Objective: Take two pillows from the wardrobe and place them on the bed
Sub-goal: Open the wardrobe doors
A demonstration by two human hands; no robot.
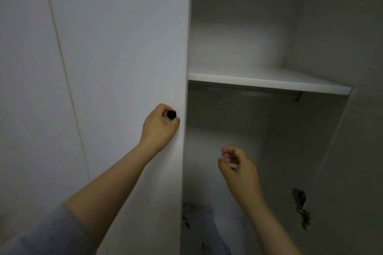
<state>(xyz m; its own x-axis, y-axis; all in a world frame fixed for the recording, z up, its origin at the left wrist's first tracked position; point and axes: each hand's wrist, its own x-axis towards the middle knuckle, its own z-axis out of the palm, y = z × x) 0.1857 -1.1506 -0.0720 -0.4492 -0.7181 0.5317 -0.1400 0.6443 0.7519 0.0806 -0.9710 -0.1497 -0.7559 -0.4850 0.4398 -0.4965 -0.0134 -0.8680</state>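
White wardrobe (124,47) open, left hand (159,127) gripping black knob (171,114), right hand (238,168) loosely curled, seemingly empty

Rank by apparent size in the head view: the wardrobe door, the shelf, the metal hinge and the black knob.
1. wardrobe door, by far the largest
2. shelf
3. metal hinge
4. black knob, smallest, though the left hand hides part of it

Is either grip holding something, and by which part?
The left grip holds the wardrobe door by its black knob. The right grip, loosely curled, holds nothing.
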